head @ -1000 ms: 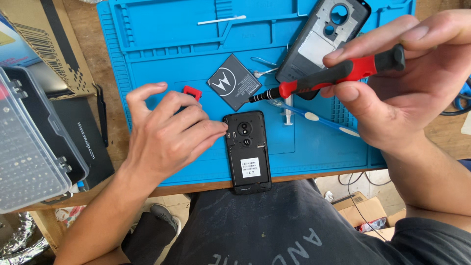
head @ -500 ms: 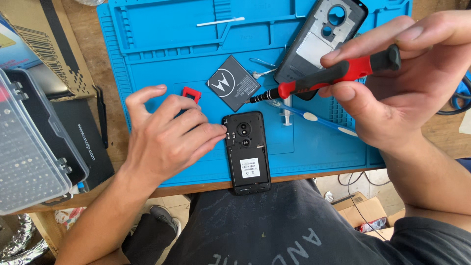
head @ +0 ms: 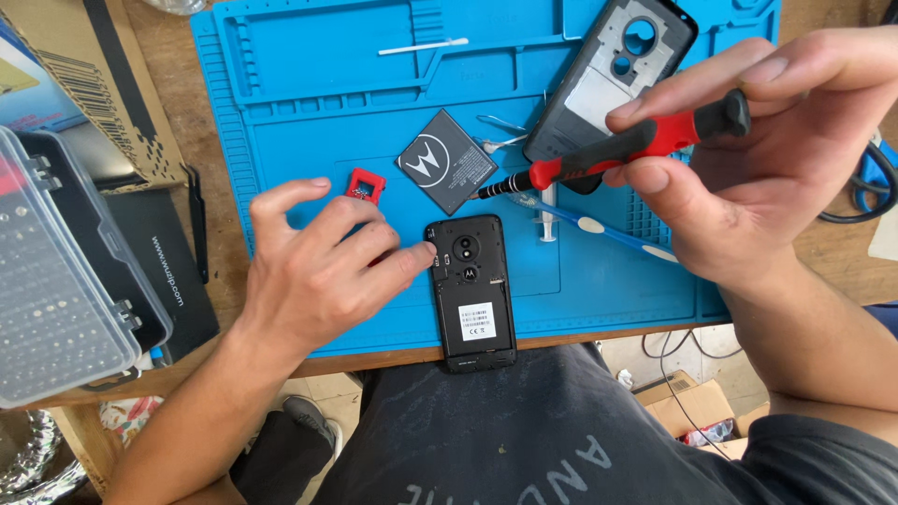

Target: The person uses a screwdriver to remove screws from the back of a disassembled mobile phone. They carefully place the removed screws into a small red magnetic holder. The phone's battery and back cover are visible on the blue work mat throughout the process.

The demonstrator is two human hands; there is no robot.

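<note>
Your left hand [head: 313, 266] covers part of the blue mat [head: 327, 112], fingers loosely spread, one fingertip touching the upper left edge of the opened phone [head: 472, 290], which lies at the mat's near edge, its bottom overhanging the wooden bench [head: 201, 140]. Your right hand [head: 758, 178] pinches the red-handled screwdriver [head: 617, 154]; its tip hovers beside the black battery [head: 447, 173], far of the phone. Back cover [head: 608, 75] far right, partly hidden by the screwdriver. Clear parts case [head: 51, 299] cut off at left.

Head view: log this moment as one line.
left hand: fingertips on opened phone | right hand: holds red screwdriver | blue mat
</note>
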